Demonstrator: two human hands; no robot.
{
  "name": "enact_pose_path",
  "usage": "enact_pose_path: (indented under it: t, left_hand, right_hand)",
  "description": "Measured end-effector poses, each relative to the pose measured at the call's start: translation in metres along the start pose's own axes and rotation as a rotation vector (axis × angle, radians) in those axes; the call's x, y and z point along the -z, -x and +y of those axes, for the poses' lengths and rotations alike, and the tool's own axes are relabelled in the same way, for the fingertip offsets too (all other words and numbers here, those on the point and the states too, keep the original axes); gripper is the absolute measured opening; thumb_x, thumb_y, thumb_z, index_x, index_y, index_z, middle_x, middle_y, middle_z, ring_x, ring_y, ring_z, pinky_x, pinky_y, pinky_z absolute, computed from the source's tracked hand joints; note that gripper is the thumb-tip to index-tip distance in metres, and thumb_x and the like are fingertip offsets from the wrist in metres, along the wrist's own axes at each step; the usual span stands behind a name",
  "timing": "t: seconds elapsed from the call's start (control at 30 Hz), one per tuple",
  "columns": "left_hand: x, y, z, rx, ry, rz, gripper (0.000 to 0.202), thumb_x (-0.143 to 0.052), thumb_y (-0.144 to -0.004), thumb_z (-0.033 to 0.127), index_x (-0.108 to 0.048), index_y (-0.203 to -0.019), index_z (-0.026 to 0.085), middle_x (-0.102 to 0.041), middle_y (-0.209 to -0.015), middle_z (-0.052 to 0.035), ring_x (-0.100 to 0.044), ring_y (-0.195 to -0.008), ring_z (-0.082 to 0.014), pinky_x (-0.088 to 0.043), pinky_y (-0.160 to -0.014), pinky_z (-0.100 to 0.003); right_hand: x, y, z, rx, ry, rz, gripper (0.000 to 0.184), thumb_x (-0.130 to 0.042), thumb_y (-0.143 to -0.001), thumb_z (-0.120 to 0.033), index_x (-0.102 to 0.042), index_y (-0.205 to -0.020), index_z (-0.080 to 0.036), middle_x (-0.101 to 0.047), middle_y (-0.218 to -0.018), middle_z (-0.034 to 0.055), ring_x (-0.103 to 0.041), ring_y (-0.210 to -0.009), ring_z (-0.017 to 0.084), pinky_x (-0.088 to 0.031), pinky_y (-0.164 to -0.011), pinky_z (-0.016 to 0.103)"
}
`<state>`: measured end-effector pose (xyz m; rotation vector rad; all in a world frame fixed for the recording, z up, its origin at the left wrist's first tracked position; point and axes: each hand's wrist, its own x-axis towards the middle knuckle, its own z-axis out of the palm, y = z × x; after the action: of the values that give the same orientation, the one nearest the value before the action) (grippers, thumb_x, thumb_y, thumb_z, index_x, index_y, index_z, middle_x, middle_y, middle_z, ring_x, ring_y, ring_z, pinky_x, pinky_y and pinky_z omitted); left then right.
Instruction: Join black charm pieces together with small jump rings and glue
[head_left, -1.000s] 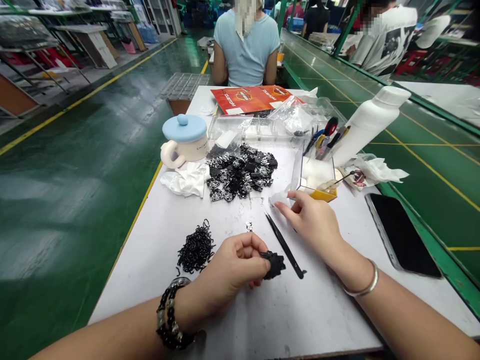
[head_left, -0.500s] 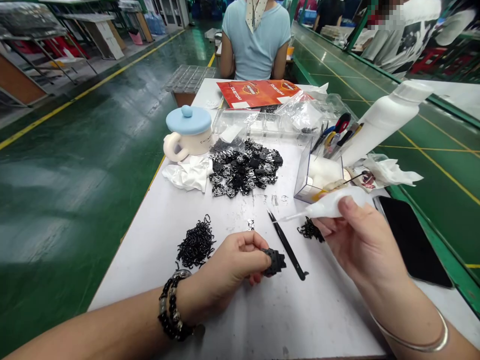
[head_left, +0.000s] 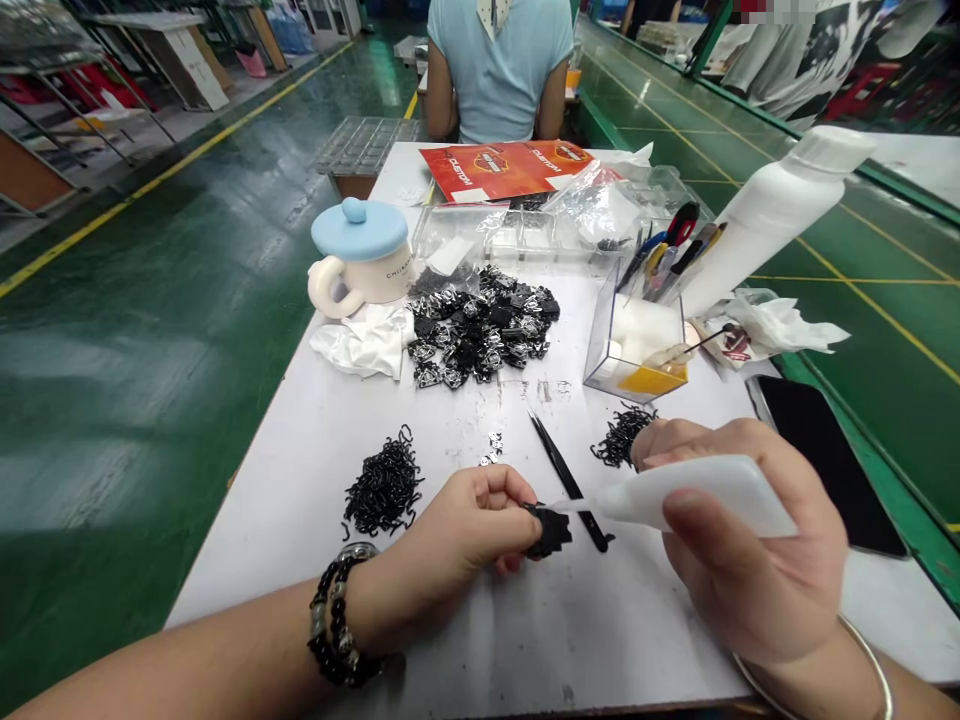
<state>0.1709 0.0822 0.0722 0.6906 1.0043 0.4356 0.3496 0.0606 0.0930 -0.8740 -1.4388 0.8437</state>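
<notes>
My left hand is closed in a pinch on a small black part just above the white table. My right hand grips a white squeeze bottle lying sideways, its thin nozzle tip touching the black part. Black tweezers lie on the table just behind the part. A pile of black-and-silver pieces sits mid-table. Two small heaps of black rings lie near me, one to the left and one behind my right hand.
A blue-lidded mug, white cloth, clear box of tools, tall white bottle, crumpled tissue, phone and red leaflet crowd the table. A person in a light-blue shirt sits beyond it.
My right hand picked up the squeeze bottle from near the clear box and brought its nozzle down to the black part. My left hand stayed put with the part.
</notes>
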Motion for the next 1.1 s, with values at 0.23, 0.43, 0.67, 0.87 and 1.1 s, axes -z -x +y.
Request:
enact_pose_path:
  t: [0.23, 0.43, 0.67, 0.87, 1.1]
  left_hand:
    - [0.0, -0.001, -0.001, 0.009, -0.008, -0.002, 0.017, -0.062, -0.055, 0.019, -0.052, -0.069, 0.015, -0.051, -0.048, 0.007, -0.04, -0.04, -0.0031, -0.032, -0.042, -0.017]
    - [0.0, -0.001, 0.0, 0.006, -0.011, -0.009, 0.015, -0.061, -0.056, 0.018, -0.052, -0.068, 0.015, -0.051, -0.048, 0.0065, -0.04, -0.04, -0.0032, -0.031, -0.042, -0.016]
    - [0.001, 0.0, -0.001, 0.002, 0.004, -0.017, 0.015, -0.061, -0.057, 0.017, -0.053, -0.069, 0.014, -0.051, -0.048, 0.007, -0.041, -0.041, -0.0027, -0.032, -0.042, -0.016]
    - [0.001, 0.0, 0.0, 0.009, 0.002, 0.002, 0.017, -0.062, -0.055, 0.017, -0.052, -0.069, 0.014, -0.051, -0.049, 0.0071, -0.041, -0.04, -0.0029, -0.032, -0.041, -0.016]
    - [0.001, 0.0, 0.001, -0.009, 0.015, 0.005, 0.016, -0.061, -0.056, 0.018, -0.052, -0.069, 0.015, -0.052, -0.048, 0.0063, -0.041, -0.04, -0.0031, -0.03, -0.042, -0.016]
  right_hand:
    - [0.0, 0.0, -0.001, 0.033, 0.046, -0.037, 0.005, -0.053, -0.086, -0.014, -0.052, -0.085, -0.019, -0.044, -0.063, 0.0015, -0.05, -0.074, 0.015, -0.033, -0.051, 0.027]
    - [0.0, 0.001, 0.0, 0.021, 0.056, -0.032, 0.007, -0.054, -0.085, -0.014, -0.055, -0.087, -0.021, -0.045, -0.063, 0.0024, -0.05, -0.072, 0.016, -0.033, -0.05, 0.028]
    - [0.0, 0.001, 0.0, 0.03, 0.098, -0.027, 0.006, -0.055, -0.084, -0.015, -0.056, -0.086, -0.02, -0.046, -0.062, 0.0015, -0.051, -0.069, 0.015, -0.034, -0.051, 0.027]
    - [0.002, 0.002, -0.001, -0.014, 0.008, 0.022, 0.005, -0.056, -0.084, -0.017, -0.055, -0.086, -0.02, -0.045, -0.062, 0.0006, -0.046, -0.063, 0.014, -0.035, -0.055, 0.029]
    - [0.006, 0.01, -0.006, -0.084, -0.019, -0.018, 0.007, -0.054, -0.085, -0.023, -0.056, -0.09, -0.02, -0.044, -0.064, 0.0018, -0.048, -0.07, 0.016, -0.037, -0.061, 0.031]
